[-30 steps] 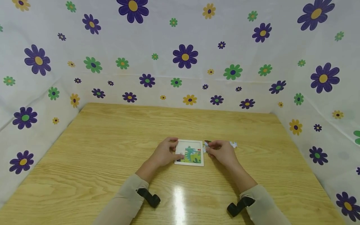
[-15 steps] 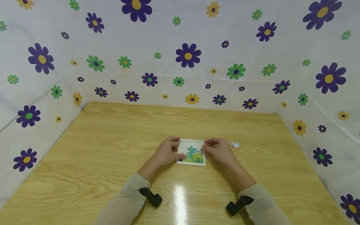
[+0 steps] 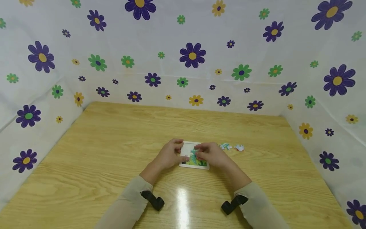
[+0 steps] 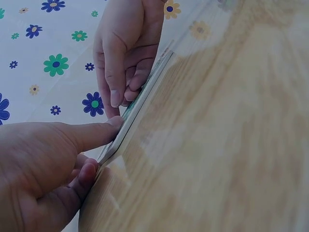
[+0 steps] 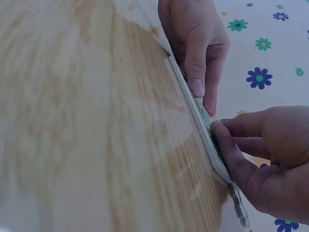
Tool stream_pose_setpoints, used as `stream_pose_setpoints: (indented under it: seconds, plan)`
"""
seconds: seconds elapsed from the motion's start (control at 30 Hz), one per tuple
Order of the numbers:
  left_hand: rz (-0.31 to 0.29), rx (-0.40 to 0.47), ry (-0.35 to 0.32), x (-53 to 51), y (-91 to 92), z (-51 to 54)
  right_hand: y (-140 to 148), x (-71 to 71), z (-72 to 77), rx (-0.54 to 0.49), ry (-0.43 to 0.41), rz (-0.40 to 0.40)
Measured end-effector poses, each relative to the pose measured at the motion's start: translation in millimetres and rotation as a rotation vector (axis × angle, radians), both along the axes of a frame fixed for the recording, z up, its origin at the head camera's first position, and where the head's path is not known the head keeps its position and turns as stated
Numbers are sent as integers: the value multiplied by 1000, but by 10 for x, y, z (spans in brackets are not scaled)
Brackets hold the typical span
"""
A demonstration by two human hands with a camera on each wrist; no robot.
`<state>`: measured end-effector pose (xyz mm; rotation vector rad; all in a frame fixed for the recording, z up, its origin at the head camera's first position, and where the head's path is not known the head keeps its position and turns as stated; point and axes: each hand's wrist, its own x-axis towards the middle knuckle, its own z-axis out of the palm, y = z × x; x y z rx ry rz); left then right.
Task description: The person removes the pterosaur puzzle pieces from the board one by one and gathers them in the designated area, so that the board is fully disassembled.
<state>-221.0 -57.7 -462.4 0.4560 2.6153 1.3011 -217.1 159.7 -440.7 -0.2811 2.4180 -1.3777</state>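
Plainly, a wood-grain table [image 3: 114,136] bears a white-framed jigsaw tray [image 3: 194,167], its left edge clamped by the left hand [image 3: 169,155]. Over the tray's right half is the right hand [image 3: 214,155], any pinch hidden; loose jigsaw pieces [image 3: 226,146] lie right of the tray.

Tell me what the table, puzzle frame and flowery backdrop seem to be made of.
Table: wood or wood-look laminate, glossy; it shows grain and a bright reflection.
Puzzle frame: perhaps painted wood or stiff board, pale and smooth; its edge looks thin and straight.
Flowery backdrop: probably printed fabric, though possibly plastic sheeting, fairly matt; creases cross it.
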Motion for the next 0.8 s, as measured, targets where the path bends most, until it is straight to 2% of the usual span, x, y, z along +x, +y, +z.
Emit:
stream_pose_setpoints:
  seconds: [0.1,0.2,0.53,0.7,0.8]
  plan:
    - [4,10,-2,-15,14,10,4,-16,9,37,31,27]
    - [9,7,0,-13,14,12,-1,-18,-4,33,26,30]
    - [-5,14,15,-14,12,25,22,18,12,-104,-8,-49]
    - [8,20,-4,-19,19,24,46,21,23,-127,-15,-55]
    - [6,15,-1,-13,8,21,81,20,11,-152,-50,-61]
